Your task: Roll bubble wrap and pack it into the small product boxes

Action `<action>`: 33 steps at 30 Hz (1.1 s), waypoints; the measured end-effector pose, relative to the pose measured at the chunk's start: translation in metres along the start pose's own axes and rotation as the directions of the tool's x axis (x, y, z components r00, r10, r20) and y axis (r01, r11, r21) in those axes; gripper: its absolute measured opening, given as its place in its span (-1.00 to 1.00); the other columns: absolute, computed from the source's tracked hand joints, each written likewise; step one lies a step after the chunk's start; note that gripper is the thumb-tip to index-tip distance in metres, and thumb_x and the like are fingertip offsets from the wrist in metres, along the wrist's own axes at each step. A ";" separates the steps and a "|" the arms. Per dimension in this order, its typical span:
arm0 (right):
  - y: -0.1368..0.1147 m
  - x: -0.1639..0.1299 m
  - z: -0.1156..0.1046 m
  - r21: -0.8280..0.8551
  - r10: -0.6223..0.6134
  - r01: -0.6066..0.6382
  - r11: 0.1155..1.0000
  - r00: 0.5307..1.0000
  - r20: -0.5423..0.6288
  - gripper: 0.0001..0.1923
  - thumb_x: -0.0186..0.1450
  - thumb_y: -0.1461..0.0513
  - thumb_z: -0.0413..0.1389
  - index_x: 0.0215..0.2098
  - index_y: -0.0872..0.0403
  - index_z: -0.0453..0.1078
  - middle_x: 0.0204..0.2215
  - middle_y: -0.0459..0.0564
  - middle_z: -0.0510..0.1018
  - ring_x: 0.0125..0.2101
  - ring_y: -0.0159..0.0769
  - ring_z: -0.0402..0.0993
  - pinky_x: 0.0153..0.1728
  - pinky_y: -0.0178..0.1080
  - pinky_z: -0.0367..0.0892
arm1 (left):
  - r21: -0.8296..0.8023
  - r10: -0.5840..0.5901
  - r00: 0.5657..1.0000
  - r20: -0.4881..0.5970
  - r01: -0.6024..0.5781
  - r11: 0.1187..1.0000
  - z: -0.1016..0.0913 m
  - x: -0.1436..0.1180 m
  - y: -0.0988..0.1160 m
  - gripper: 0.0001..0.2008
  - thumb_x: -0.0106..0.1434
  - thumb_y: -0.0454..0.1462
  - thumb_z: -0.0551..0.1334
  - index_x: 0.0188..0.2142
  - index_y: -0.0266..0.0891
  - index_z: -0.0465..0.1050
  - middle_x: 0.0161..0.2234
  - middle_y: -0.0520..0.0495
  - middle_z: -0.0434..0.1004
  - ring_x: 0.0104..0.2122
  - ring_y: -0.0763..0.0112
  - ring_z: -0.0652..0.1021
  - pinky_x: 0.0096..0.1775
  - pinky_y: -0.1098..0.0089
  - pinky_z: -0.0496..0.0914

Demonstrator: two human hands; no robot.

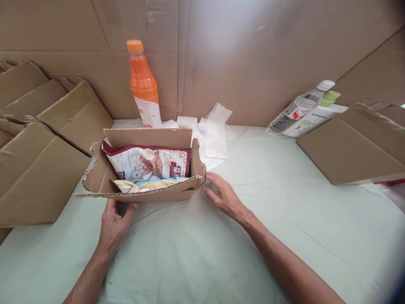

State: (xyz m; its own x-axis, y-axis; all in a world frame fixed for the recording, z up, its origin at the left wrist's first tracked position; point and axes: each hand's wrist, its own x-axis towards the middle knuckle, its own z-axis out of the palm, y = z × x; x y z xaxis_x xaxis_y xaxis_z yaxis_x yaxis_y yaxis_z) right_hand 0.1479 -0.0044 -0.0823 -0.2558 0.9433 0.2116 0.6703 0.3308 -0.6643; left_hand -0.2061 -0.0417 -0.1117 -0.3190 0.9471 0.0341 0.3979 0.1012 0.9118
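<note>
An open cardboard box [167,195] with ragged cut edges sits before me on the pale green cloth. Inside it leans a dark red and white printed packet [148,162]; a blue and yellow packet [148,184] shows in front of that. My left hand [114,226] grips the box at its lower front left, thumb at the front face, with its other fingers partly hidden beneath. At the right end, my right hand [223,195] holds the box's corner with bent fingers and the thumb near the front edge.
Behind the box stand an orange drink bottle [144,84] and crumpled white wrapping [213,135]. Several cardboard boxes [41,169] crowd the left. To the right, a clear bottle [297,107] and a white tube with a green cap [316,120] lean near another cardboard box [351,147]. A cardboard wall [253,63] closes the back.
</note>
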 end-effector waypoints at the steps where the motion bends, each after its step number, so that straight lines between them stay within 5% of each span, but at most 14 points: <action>1: 0.009 0.007 -0.008 -0.058 0.013 -0.016 0.998 0.998 -0.057 -0.57 0.38 0.21 0.02 0.19 -0.01 0.42 0.19 0.09 0.52 0.20 -0.10 0.43 0.20 0.05 0.36 | 0.011 -0.010 1.000 -0.004 0.010 1.000 -0.001 -0.001 -0.002 -0.44 0.09 0.02 0.40 -0.01 -0.22 0.41 -0.04 -0.21 0.59 0.02 0.08 0.58 0.11 0.13 0.46; 5: 0.028 0.044 -0.026 -0.263 0.030 -0.072 0.962 0.987 -0.159 -0.60 0.35 0.25 0.06 0.12 0.00 0.49 0.18 0.10 0.54 0.19 -0.01 0.42 0.19 0.12 0.32 | 0.087 -0.033 0.997 -0.064 0.038 0.995 -0.005 -0.001 -0.006 -0.45 0.03 0.07 0.42 -0.11 -0.21 0.43 -0.15 -0.18 0.61 -0.06 0.06 0.61 0.01 0.13 0.51; 10: 0.030 0.065 -0.017 -0.420 -0.002 0.026 0.907 0.998 0.059 -0.63 0.32 0.26 0.13 0.08 0.07 0.53 0.14 0.13 0.57 0.15 0.04 0.43 0.10 0.08 0.30 | 0.172 -0.038 0.996 -0.079 0.051 0.984 -0.009 0.001 -0.015 -0.50 0.03 0.11 0.40 -0.22 -0.21 0.46 -0.31 -0.14 0.62 -0.20 0.08 0.63 -0.07 0.12 0.54; 14: 0.036 0.057 -0.006 -0.502 -0.021 0.022 0.864 1.000 0.007 -0.75 0.41 0.27 0.06 -0.09 0.10 0.58 0.09 0.14 0.60 0.18 0.05 0.37 0.12 0.07 0.20 | 0.170 -0.092 0.989 -0.113 0.110 0.979 -0.009 0.001 -0.017 -0.46 -0.04 0.12 0.42 -0.24 -0.21 0.45 -0.32 -0.15 0.61 -0.20 0.03 0.62 -0.05 0.03 0.53; 19: 0.014 0.037 -0.008 -0.426 -0.059 0.033 0.904 0.997 -0.048 -0.77 0.42 0.28 0.06 -0.29 0.07 0.56 -0.12 0.06 0.69 0.05 -0.05 0.48 0.08 0.01 0.19 | 0.046 -0.054 0.996 -0.068 0.057 0.997 -0.004 0.001 -0.011 -0.45 0.03 0.07 0.40 -0.12 -0.22 0.42 -0.19 -0.18 0.61 -0.05 0.00 0.61 0.07 0.03 0.47; 24: -0.010 0.020 -0.031 -0.222 -0.030 0.026 0.975 0.999 -0.014 -0.71 0.44 0.07 0.06 -0.28 0.01 0.56 -0.19 -0.01 0.70 -0.13 -0.14 0.58 0.02 -0.06 0.25 | 0.040 -0.007 1.000 -0.018 0.008 0.999 -0.005 0.001 -0.011 -0.45 0.05 0.04 0.40 -0.06 -0.21 0.42 -0.16 -0.17 0.60 -0.03 0.04 0.60 0.14 0.05 0.43; 29: 0.035 0.056 -0.050 -0.526 0.116 -0.162 0.835 0.986 -0.121 -0.61 0.32 0.34 0.05 0.06 0.09 0.53 0.10 0.15 0.60 0.11 0.03 0.45 0.02 -0.01 0.26 | 0.006 0.014 1.000 -0.003 -0.014 1.000 -0.005 0.003 -0.014 -0.51 0.08 0.00 0.39 -0.09 -0.20 0.42 -0.10 -0.18 0.58 0.01 0.07 0.58 0.14 0.10 0.43; 33: 0.067 0.081 -0.055 -0.584 0.173 -0.226 0.779 0.974 -0.147 -0.65 0.31 0.39 0.01 -0.11 0.11 0.60 0.06 0.18 0.62 0.12 0.06 0.43 0.00 0.00 0.23 | 0.036 0.001 1.000 -0.012 0.000 0.999 -0.004 0.005 -0.013 -0.51 0.06 0.02 0.39 -0.12 -0.20 0.41 -0.15 -0.17 0.59 -0.07 0.08 0.60 0.04 0.14 0.48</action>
State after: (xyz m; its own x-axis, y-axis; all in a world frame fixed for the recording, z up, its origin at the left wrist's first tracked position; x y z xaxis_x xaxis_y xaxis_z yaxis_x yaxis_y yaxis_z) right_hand 0.2106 0.0961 -0.0706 -0.0310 0.9800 0.1967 0.9873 0.0607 -0.1469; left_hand -0.2167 -0.0399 -0.1217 -0.3288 0.9436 0.0394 0.4283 0.1119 0.8967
